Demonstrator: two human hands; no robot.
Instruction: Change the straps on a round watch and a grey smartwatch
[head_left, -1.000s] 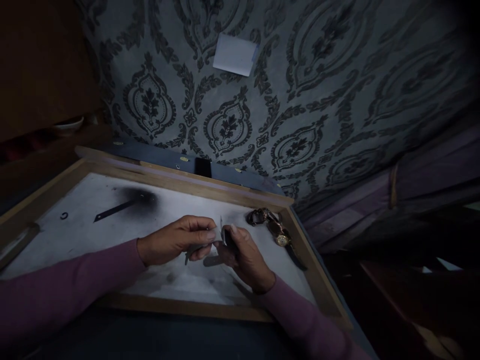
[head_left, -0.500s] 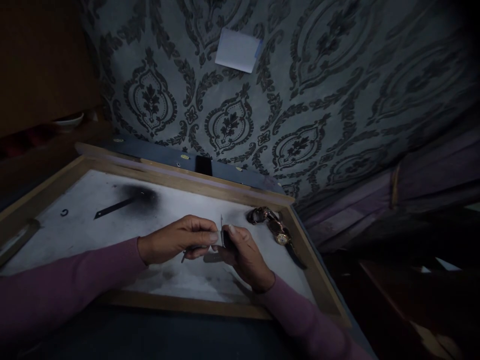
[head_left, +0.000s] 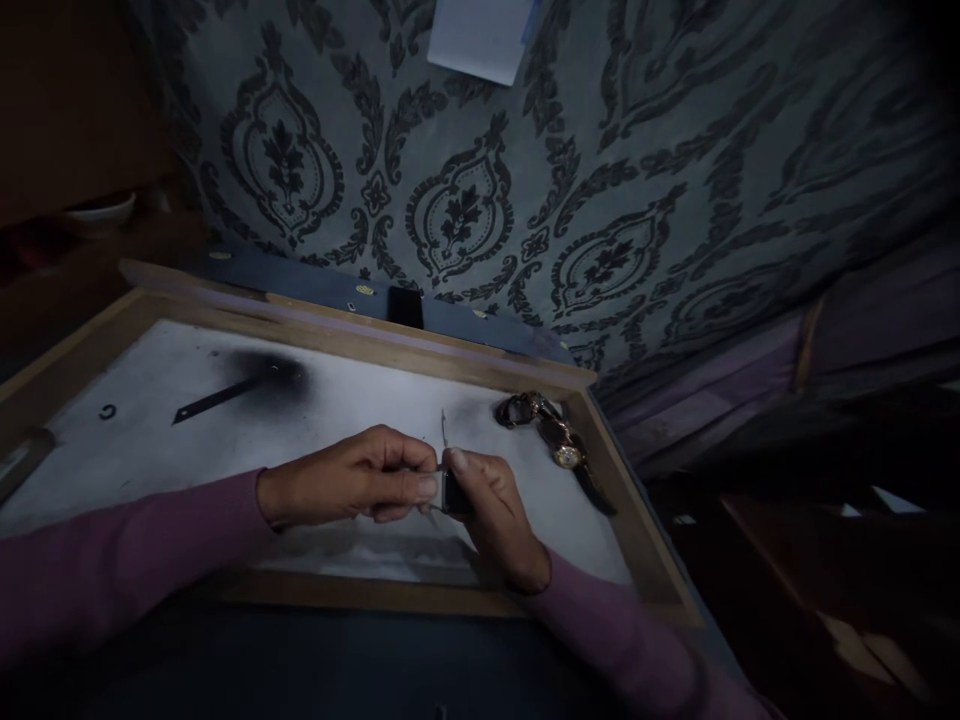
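Observation:
Over the white-lined tray (head_left: 360, 592), both hands come together on a small square watch (head_left: 454, 494) with a dark face and a pale metal edge. My right hand (head_left: 496, 510) grips its right side, thumb lying along the top edge. From the left, my left hand (head_left: 367, 475) pinches the pale edge between thumb and curled fingers. A thin metal piece (head_left: 444, 428) sticks up just above the right thumb; what holds it is hidden. The strap is mostly covered by the hands.
Several watches (head_left: 566, 455) lie at the tray's right end. A dark flat strip (head_left: 214, 400) rests on a black smudge at left, near a small dark curved piece (head_left: 108, 411). Behind the tray's wooden rim sits a black phone-like object (head_left: 406, 307); patterned wallpaper rises beyond.
The watch has turned so its dark face and pale edge show more. My left hand has closed in against its edge. The view has tipped slightly downward.

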